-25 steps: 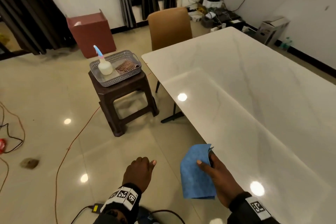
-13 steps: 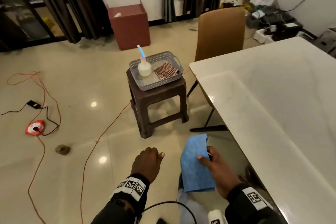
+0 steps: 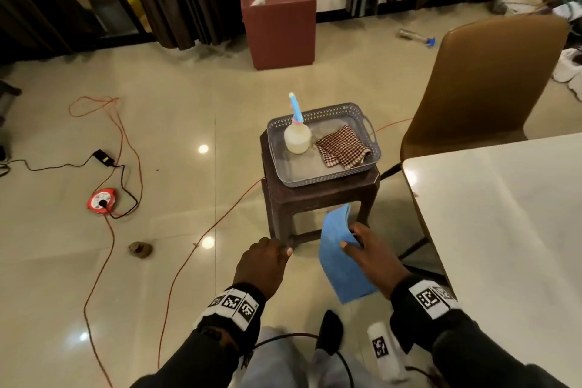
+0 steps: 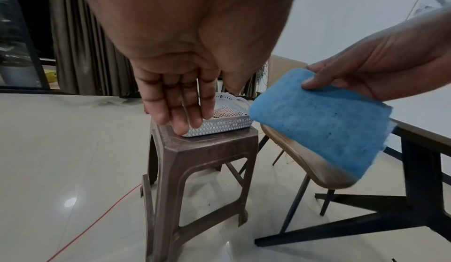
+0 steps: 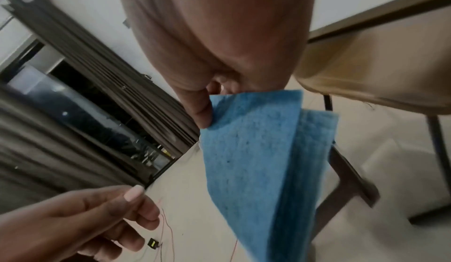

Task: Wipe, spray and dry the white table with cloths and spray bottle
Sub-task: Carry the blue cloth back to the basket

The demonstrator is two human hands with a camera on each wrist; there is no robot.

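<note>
My right hand [image 3: 362, 249] pinches a folded blue cloth [image 3: 340, 261] that hangs below it, in front of the brown stool [image 3: 318, 198]. The same blue cloth [image 4: 324, 129] [image 5: 263, 166] shows in both wrist views, thumb on its top edge. My left hand [image 3: 264, 264] hangs beside it, fingers loosely extended and holding nothing. On the stool stands a grey tray [image 3: 315, 178] with a white spray bottle [image 3: 297, 135] with a blue nozzle and a checked red cloth [image 3: 341, 148]. The white table [image 3: 504, 230] reaches in from the right.
A tan chair [image 3: 485, 82] stands at the table's far end. A maroon box [image 3: 280, 22] sits by the wall. Orange and black cables and a red cable reel [image 3: 102, 200] lie on the tiled floor at left.
My view has swung left from the table toward the stool, which is now closer and centred. Both hands have come nearer the stool, the right still holding the blue cloth.
</note>
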